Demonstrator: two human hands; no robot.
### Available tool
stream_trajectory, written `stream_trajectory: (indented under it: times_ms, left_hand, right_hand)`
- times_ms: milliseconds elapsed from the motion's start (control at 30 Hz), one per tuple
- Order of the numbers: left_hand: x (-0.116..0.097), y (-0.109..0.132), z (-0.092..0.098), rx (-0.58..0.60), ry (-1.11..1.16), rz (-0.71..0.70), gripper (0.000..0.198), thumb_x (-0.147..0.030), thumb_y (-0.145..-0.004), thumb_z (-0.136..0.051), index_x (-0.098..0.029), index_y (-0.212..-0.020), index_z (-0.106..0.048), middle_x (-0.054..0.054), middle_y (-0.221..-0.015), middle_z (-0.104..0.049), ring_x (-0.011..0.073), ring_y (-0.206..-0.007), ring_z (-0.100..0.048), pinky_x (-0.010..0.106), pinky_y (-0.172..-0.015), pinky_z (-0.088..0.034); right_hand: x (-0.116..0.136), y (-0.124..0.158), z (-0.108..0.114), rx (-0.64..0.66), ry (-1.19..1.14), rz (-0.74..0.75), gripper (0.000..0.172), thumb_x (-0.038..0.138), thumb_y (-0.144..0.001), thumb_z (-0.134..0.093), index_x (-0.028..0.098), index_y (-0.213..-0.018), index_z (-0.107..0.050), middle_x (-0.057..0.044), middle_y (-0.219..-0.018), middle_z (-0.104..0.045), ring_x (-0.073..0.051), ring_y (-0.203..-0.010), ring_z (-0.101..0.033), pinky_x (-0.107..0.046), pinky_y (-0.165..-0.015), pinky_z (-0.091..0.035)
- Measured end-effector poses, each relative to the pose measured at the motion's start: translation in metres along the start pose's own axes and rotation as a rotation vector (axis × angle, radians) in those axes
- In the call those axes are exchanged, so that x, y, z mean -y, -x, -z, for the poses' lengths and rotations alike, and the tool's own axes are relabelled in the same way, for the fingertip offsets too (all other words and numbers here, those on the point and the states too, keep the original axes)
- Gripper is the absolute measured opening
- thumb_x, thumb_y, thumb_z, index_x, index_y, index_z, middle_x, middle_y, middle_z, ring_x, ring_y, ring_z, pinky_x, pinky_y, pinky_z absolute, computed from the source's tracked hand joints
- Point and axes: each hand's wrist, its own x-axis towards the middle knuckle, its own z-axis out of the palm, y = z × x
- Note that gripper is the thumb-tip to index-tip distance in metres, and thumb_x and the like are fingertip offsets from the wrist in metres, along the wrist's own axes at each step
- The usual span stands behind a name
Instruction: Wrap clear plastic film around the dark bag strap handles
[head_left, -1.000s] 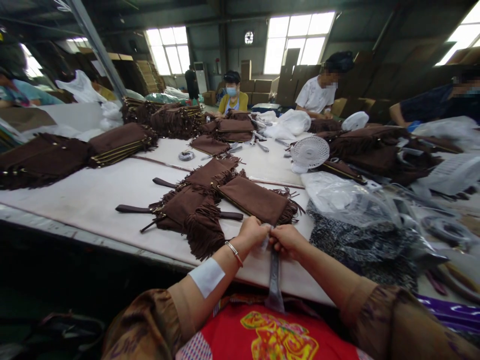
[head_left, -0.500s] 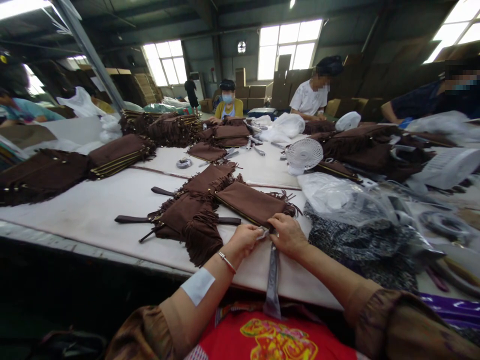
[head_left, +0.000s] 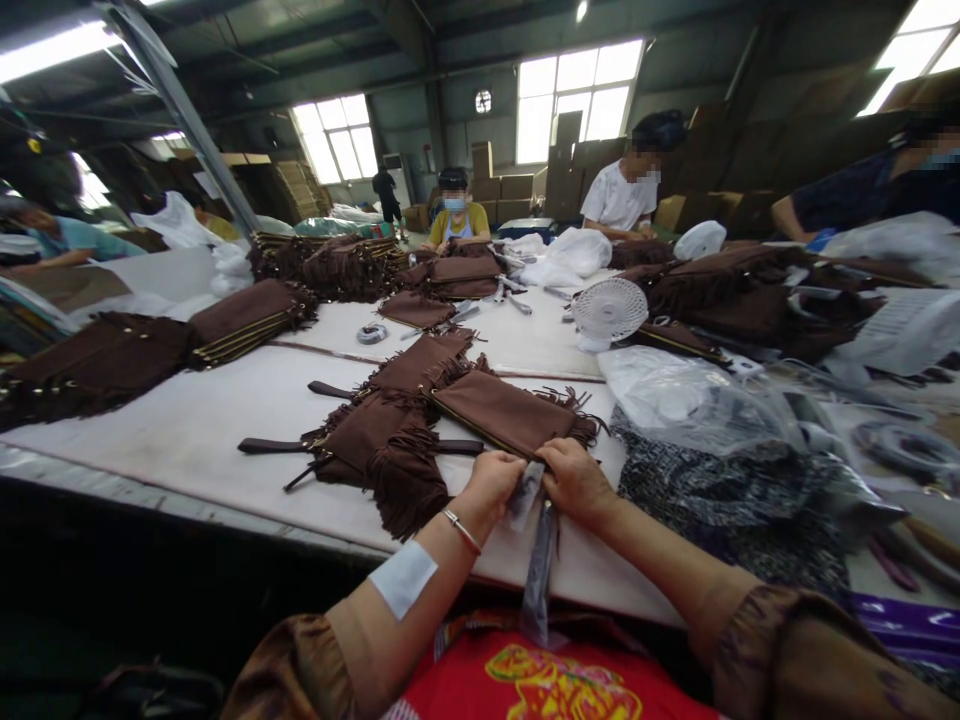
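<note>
A brown fringed zip pouch (head_left: 510, 408) lies with its near corner at my fingertips. My left hand (head_left: 493, 485) is closed in a pinch, with a small clear plastic film (head_left: 526, 492) hanging from its fingertips. Beside it, my right hand (head_left: 576, 482) pinches at the pouch's near corner; its fingers partly hide what they grip. A dark wrist strap (head_left: 538, 575) in a plastic sleeve hangs from below the right fingers over the table edge. Left of the pouch, more brown fringed pouches (head_left: 375, 430) lie overlapped, their straps sticking out.
Stacked brown pouches (head_left: 247, 318) lie at the left, and another heap (head_left: 720, 285) at the right. A white fan (head_left: 609, 310) stands near clear plastic bags (head_left: 690, 395) and dark patterned cloth (head_left: 720, 490). A tape roll (head_left: 370, 333) lies farther back. Co-workers sit across the table.
My hands have dipped slightly toward me. The plastic film, earlier bunched at my left fingertips, now hangs down between the hands. The pouches have stayed in place.
</note>
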Motion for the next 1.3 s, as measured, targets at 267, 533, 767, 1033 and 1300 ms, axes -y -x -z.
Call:
stream_trajectory:
  times_ms: [267, 533, 767, 1033, 1300]
  left_hand:
    - [0.013, -0.001, -0.007, -0.213, -0.197, -0.149, 0.007, -0.019, -0.068, -0.068, -0.013, -0.069, -0.066, 0.004, -0.066, -0.066, 0.0136, -0.059, -0.06, 0.022, -0.053, -0.043]
    - [0.01, 0.003, -0.004, -0.297, -0.381, -0.276, 0.003, -0.017, -0.076, -0.061, -0.014, -0.075, -0.063, 0.008, -0.078, -0.068, 0.0181, -0.076, -0.062, 0.028, -0.073, -0.046]
    - [-0.002, 0.007, 0.002, -0.232, -0.361, -0.188, 0.015, -0.02, -0.083, -0.055, -0.014, -0.07, -0.061, 0.009, -0.078, -0.066, 0.02, -0.081, -0.062, 0.03, -0.076, -0.045]
    - [-0.005, 0.028, 0.0, 0.12, -0.107, 0.213, 0.021, -0.033, -0.078, -0.062, -0.012, -0.077, -0.065, 0.007, -0.069, -0.066, 0.0186, -0.056, -0.061, 0.035, -0.055, -0.053]
    - [-0.006, 0.024, -0.008, 0.136, -0.165, 0.16, 0.003, -0.015, -0.074, -0.058, -0.013, -0.074, -0.061, 0.001, -0.058, -0.059, 0.014, -0.05, -0.054, 0.027, -0.05, -0.046]
  right_hand:
    - [-0.006, 0.008, -0.007, -0.025, -0.04, 0.021, 0.038, 0.008, -0.075, -0.054, 0.013, -0.113, -0.059, -0.012, -0.102, -0.063, -0.026, -0.099, -0.054, -0.039, -0.091, -0.047]
    - [-0.013, 0.005, 0.005, 0.035, -0.019, 0.236, 0.037, 0.011, -0.083, -0.054, 0.022, -0.118, -0.06, -0.009, -0.111, -0.061, -0.021, -0.096, -0.058, -0.033, -0.085, -0.047]
    - [-0.015, 0.001, 0.004, -0.024, 0.044, 0.321, 0.019, 0.013, -0.083, -0.057, 0.023, -0.093, -0.07, -0.007, -0.11, -0.064, -0.02, -0.093, -0.059, -0.031, -0.081, -0.045]
    - [-0.009, 0.0, 0.0, 0.022, -0.025, 0.21, 0.012, 0.016, -0.085, -0.058, 0.02, -0.085, -0.069, -0.007, -0.094, -0.066, -0.019, -0.09, -0.056, -0.03, -0.082, -0.046]
    - [-0.013, -0.003, 0.004, 0.071, -0.067, 0.242, 0.013, 0.016, -0.085, -0.057, 0.02, -0.084, -0.07, -0.006, -0.094, -0.065, -0.018, -0.089, -0.057, -0.03, -0.081, -0.047]
